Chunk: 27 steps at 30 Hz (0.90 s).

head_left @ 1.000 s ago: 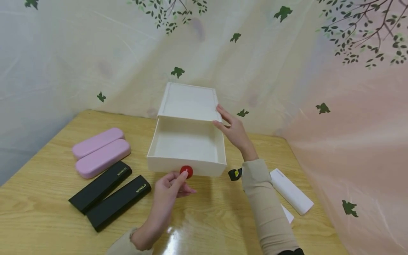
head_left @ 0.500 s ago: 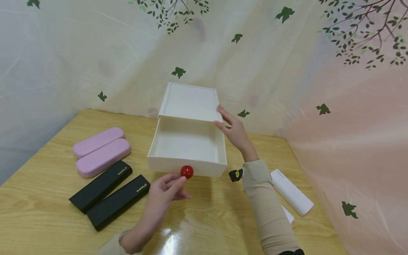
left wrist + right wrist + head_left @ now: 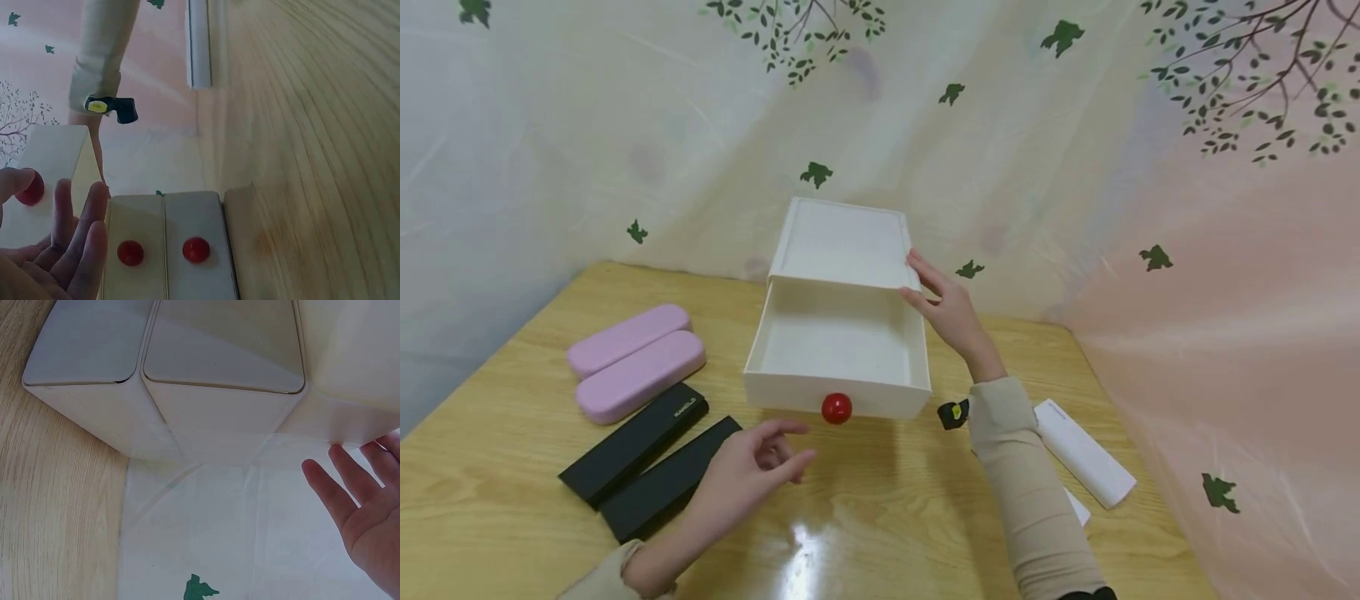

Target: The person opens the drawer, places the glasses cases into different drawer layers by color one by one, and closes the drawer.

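Observation:
A white drawer cabinet [image 3: 850,246] stands at the back of the table, its top drawer [image 3: 842,337] pulled well out with a bare inside. The drawer front carries a round red knob [image 3: 837,408]. My left hand [image 3: 741,471] is off to the lower left of the knob, fingers loosely bent and holding nothing, over one of the black cases. Against the cabinet's upper right side rests my right hand [image 3: 951,312], fingers stretched along it. The left wrist view shows two more drawers with red knobs [image 3: 196,250] below, both pushed in.
Two pink cases [image 3: 640,375] and two black cases [image 3: 636,446] lie on the left of the wooden table [image 3: 880,533]. On the right lie a white case [image 3: 1086,450] and another white piece [image 3: 1077,505], partly behind the right sleeve [image 3: 1033,492]. A patterned curtain hangs behind.
My left hand has let go of the red knob and moved left and down, away from the drawer. The drawer stays pulled out, and my right hand keeps its place on the cabinet.

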Tool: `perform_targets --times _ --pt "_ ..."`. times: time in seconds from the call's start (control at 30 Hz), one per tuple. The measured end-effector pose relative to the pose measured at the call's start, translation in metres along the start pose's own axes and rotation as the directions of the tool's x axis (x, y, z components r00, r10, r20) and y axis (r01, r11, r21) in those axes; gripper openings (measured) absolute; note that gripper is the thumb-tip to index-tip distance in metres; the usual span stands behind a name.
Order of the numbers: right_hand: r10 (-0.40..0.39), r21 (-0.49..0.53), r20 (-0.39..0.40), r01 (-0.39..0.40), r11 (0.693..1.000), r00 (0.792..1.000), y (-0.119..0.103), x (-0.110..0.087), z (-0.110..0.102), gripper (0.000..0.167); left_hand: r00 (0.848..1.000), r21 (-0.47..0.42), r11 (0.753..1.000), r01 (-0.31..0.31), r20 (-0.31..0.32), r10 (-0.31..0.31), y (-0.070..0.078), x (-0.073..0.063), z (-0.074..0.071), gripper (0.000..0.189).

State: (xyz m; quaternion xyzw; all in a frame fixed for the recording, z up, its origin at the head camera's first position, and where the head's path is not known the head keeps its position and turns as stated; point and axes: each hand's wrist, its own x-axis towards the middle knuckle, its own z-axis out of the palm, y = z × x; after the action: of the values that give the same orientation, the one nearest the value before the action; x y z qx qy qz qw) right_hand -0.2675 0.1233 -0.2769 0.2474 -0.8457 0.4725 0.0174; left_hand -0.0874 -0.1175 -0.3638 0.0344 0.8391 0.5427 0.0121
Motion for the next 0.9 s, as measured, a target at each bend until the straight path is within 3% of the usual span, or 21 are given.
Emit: perform_targets --times 0.1,0.17,0.33,0.53,0.8,0.9 --pt "-0.002 0.001 0.000 0.002 1.000 1.000 0.000 0.000 0.000 0.058 1.000 0.215 0.976 0.012 -0.017 -0.008 -0.004 0.000 -0.006 0.038" --pt "-0.001 0.005 0.000 0.001 1.000 1.000 0.000 0.000 0.000 0.057 1.000 0.332 0.943 0.002 -0.025 0.006 -0.007 -0.001 -0.010 0.037" --pt "0.006 -0.004 -0.002 -0.006 1.000 1.000 -0.001 0.000 0.000 0.058 0.996 0.518 0.853 -0.065 -0.021 0.088 -0.015 -0.003 -0.016 0.030" --pt "0.005 -0.008 0.004 -0.005 1.000 1.000 -0.002 -0.001 -0.001 0.058 0.988 0.647 0.754 -0.112 -0.011 0.156 -0.024 -0.002 -0.019 0.030" --pt "-0.039 0.005 -0.020 0.039 0.999 0.999 0.038 0.014 0.002 0.058 0.975 0.728 0.667 -0.158 0.009 0.222 -0.035 0.003 -0.031 0.026" --pt "-0.045 -0.006 -0.028 0.045 0.999 0.999 0.039 0.014 0.001 0.059 0.963 0.754 0.629 -0.187 0.013 0.270 -0.042 0.004 -0.034 0.024"
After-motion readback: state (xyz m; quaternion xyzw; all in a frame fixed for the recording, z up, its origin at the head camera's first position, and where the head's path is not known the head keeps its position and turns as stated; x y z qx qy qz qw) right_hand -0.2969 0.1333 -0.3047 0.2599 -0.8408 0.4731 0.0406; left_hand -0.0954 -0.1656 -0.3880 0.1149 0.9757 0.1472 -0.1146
